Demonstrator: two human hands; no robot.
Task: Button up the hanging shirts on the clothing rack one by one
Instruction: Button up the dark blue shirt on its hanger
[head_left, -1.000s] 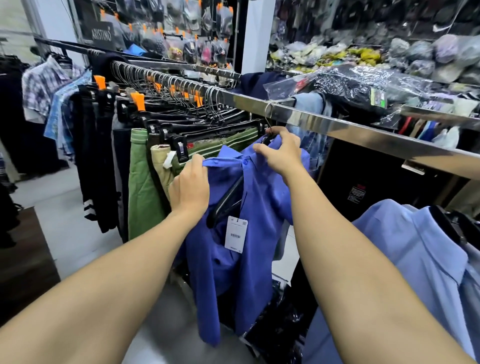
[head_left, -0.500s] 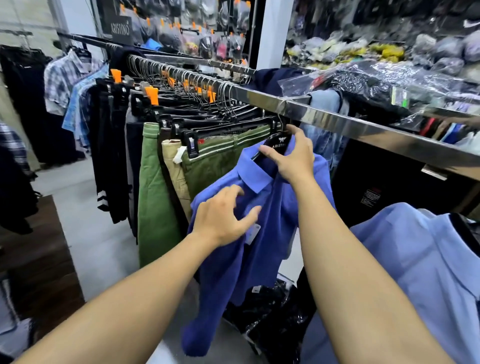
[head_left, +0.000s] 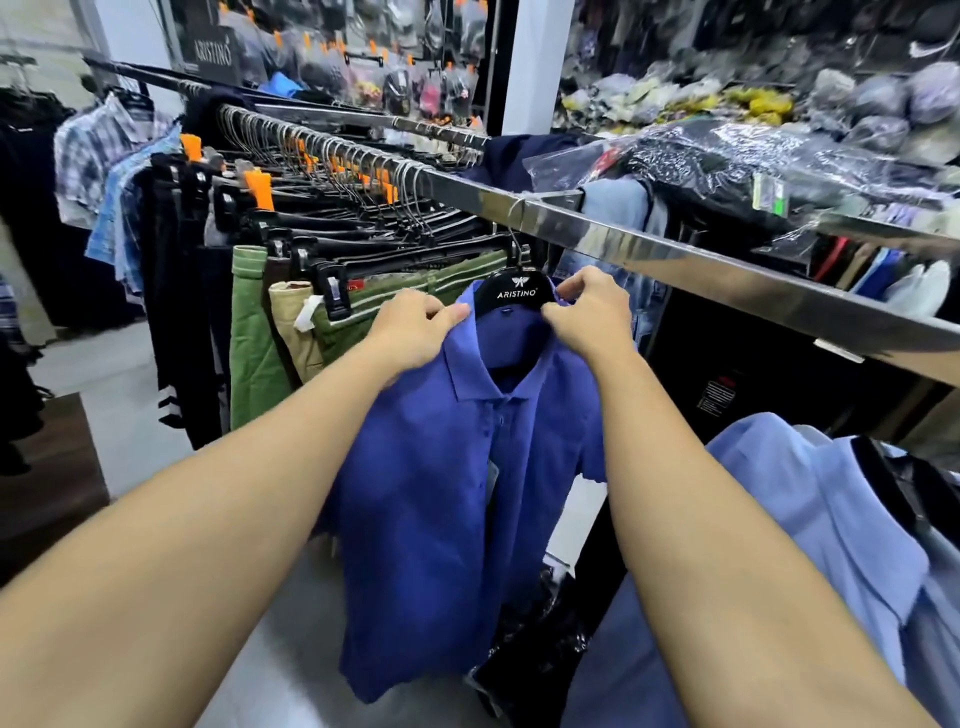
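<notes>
A dark blue polo shirt (head_left: 431, 499) hangs front-on from a black hanger (head_left: 514, 295) marked ARISTINO on the steel rack rail (head_left: 649, 254). My left hand (head_left: 415, 327) grips the left side of its collar. My right hand (head_left: 592, 312) pinches the right side of the collar beside the hanger. The placket looks closed near the top, and a tag peeks out lower down. A light blue polo shirt (head_left: 810, 509) hangs at the right, partly behind my right forearm.
Green and beige shorts (head_left: 260, 338) on black clip hangers crowd the rail to the left, with dark trousers and plaid shirts (head_left: 98, 150) further back. Plastic-wrapped clothes (head_left: 727, 156) lie on the shelf behind the rail. Black plastic bags lie on the grey floor below.
The shirt has turned to face me. My left hand rose from the shirt's chest to the left collar, and my right hand shifted from the hanger's top to the right collar.
</notes>
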